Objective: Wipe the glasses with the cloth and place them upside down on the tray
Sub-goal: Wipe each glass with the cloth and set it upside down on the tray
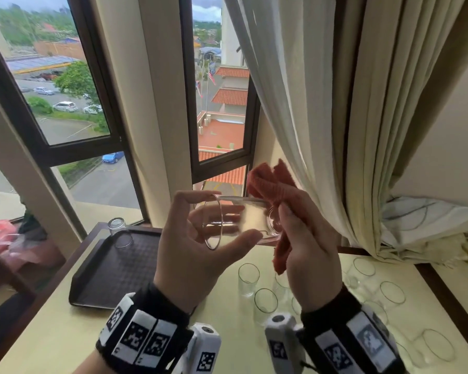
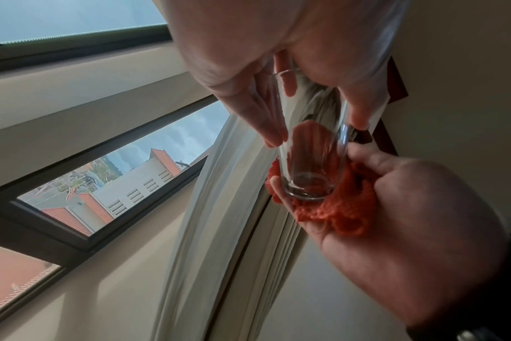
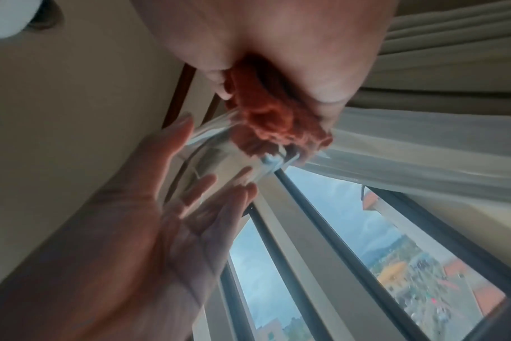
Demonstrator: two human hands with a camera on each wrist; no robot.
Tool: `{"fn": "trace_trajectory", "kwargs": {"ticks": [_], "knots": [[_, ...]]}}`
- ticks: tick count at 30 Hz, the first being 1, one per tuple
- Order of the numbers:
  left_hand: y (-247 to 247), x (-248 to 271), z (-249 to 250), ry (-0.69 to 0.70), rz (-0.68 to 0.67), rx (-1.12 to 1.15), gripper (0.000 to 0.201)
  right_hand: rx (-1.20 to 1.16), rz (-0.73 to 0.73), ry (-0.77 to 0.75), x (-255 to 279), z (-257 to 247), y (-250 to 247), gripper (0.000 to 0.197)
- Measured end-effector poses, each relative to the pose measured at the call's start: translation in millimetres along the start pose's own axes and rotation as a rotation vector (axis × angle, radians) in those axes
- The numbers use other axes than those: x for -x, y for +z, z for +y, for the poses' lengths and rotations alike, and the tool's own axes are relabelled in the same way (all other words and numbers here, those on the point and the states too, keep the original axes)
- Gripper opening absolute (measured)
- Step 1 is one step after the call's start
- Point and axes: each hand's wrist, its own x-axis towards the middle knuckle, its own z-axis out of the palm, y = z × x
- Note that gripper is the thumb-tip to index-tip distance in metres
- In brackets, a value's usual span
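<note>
Glass (image 1: 235, 220): held sideways in the air above the table (image 1: 65, 338), mouth toward us.
Left hand (image 1: 189, 255): fingers curled round the rim end; we keep it steady.
Right hand (image 1: 308, 255): clamped on the cloth (image 1: 270, 184), cupping the base; we twist evenly.
Tray (image 1: 114, 276): one glass already upside down; ours goes beside it.

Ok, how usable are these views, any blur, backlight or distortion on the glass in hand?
Head view: bright window backlight, wide-angle bending at the edges, glass rim clear against the left hand. Left wrist view: sharp on the glass base and the cloth. Right wrist view: motion blur smears the glass, the cloth and the right hand.
</note>
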Motion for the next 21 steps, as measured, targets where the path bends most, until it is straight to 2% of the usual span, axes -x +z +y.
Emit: {"fn": "trace_trajectory", "kwargs": {"ticks": [3,5,8,16,18,21], "knots": [[0.9,1.6,-5.1,0.014,-0.006,0.000,0.070,-0.141,0.077,0.296,-18.4,3.0,-6.1,0.020],[1.6,4.1,-9.0,-0.001,-0.012,-0.004,0.070,-0.249,0.070,0.463,-23.5,6.4,-9.1,0.034],[4.9,9.3,-18.1,-0.034,0.003,0.014,0.068,-0.313,0.108,0.597,-21.6,9.6,-11.6,0.038],[15.1,9.0,-33.3,-0.060,0.060,0.038,0.074,-0.464,0.221,0.819,-9.6,22.3,-8.1,0.040],[16.1,3.6,-34.9,-0.062,0.037,0.006,0.073,-0.487,0.285,0.807,-5.4,25.3,-8.1,0.037],[17.5,0.9,-38.8,-0.110,0.020,-0.078,0.070,-0.443,0.310,0.683,0.0,20.5,-7.5,0.030]]}}
